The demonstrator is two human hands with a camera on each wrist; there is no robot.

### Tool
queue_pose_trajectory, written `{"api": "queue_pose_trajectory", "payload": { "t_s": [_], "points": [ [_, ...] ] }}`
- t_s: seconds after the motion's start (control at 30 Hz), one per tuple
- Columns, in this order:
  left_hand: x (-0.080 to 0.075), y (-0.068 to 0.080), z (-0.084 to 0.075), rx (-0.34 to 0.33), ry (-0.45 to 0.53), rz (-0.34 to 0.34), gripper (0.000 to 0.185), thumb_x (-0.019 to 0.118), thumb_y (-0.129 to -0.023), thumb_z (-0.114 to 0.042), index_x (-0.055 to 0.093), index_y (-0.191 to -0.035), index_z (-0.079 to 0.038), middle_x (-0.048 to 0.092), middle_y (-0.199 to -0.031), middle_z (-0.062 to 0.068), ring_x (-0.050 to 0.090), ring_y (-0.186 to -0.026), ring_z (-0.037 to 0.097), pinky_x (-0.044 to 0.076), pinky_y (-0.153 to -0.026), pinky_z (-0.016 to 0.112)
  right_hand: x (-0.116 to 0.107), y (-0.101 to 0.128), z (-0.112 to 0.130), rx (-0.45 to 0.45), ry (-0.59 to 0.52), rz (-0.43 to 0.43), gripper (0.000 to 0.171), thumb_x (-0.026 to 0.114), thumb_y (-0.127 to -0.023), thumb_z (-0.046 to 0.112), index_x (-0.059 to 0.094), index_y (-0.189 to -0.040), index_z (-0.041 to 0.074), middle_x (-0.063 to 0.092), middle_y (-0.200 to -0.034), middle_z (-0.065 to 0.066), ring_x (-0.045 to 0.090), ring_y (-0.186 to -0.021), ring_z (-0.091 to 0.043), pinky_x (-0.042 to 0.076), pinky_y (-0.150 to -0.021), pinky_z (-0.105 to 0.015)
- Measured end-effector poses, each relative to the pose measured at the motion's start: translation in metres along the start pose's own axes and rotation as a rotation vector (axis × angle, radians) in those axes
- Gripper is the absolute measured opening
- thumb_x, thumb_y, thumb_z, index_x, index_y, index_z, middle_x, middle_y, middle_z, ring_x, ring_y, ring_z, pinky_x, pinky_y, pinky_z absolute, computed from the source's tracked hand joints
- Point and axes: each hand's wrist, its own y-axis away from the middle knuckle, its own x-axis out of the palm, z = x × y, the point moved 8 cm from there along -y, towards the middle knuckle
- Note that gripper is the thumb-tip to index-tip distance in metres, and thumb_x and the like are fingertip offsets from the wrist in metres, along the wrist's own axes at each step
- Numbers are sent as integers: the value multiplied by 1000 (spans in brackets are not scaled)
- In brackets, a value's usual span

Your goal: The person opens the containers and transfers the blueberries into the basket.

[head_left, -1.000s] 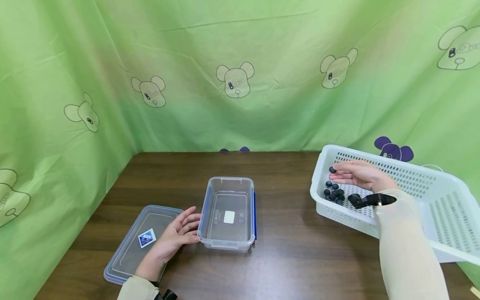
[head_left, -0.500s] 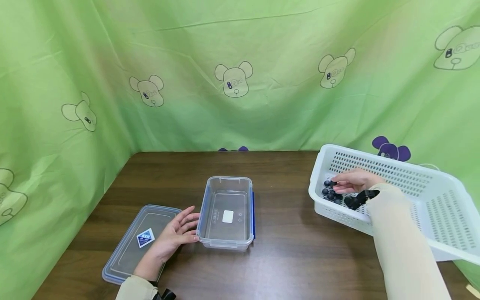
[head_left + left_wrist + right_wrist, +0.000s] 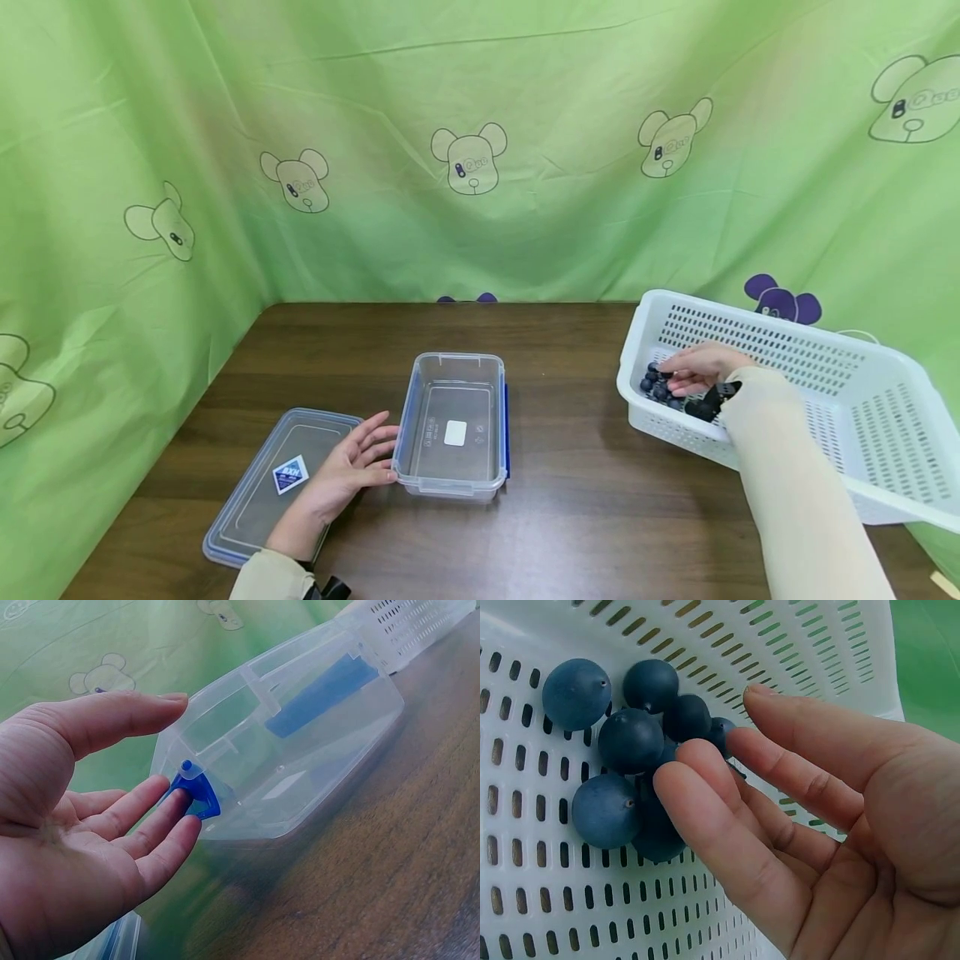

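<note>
In the head view my left hand [image 3: 349, 468] lies beside a clear plastic food box [image 3: 450, 482]. The left wrist view has its loosely bent fingertips against the box's blue latch [image 3: 201, 801], thumb apart from the wall. My right hand [image 3: 701, 365] is down inside a white perforated basket [image 3: 873, 375], over a cluster of dark blue, round grapes [image 3: 630, 741]. Seen from the right wrist, its thumb and fingers are parted with nothing between them. The fingertips hover over or touch the nearest grapes; which, I cannot tell. Those fingers hide part of the cluster.
A clear lid [image 3: 258, 508] with a blue rim and a diamond label lies flat on the wooden table [image 3: 570, 500], partly under the left forearm. A green curtain [image 3: 555, 233] hangs behind the table. The basket's raised walls surround the right hand.
One second ago the right fingertips held a grape above the others. The right hand has since gone down into the cluster, and no grape shows in its grip now. The left hand stays put.
</note>
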Motion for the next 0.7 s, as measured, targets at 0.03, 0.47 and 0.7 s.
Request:
{"api": "queue_pose_trajectory", "payload": {
  "t_s": [0.03, 0.47, 0.7],
  "points": [
    [0, 0, 0, 0, 2, 0, 97, 76, -80, 7, 12, -153, 11, 41, -141, 27, 57, -115, 11, 49, -96, 27, 0, 0, 0, -1, 1, 3, 15, 57, -99, 7, 66, -87, 9, 68, -75, -6, 71, -71, -15, 58, -74, -29],
    [-2, -3, 2, -7, 15, -8, 89, 70, -87, 5, 10, -154, 9, 49, -136, 16, 59, -115, 11, 49, -95, 26, 6, 13, 32, -196, -108, 47, 12, 54, -102, 5, 65, -98, 8, 71, -86, -10, 71, -82, -18, 57, -81, -32],
    [-5, 0, -10, -10, -127, -94, 79, 67, -88, 2, 22, -153, 7, 47, -140, 29, 47, -130, 37, 45, -97, 28, 18, 39, 50, -376, -161, 93, 26, 47, -104, 3, 72, -101, 9, 71, -91, -15, 72, -83, -23, 58, -79, -35]
  ]
}}
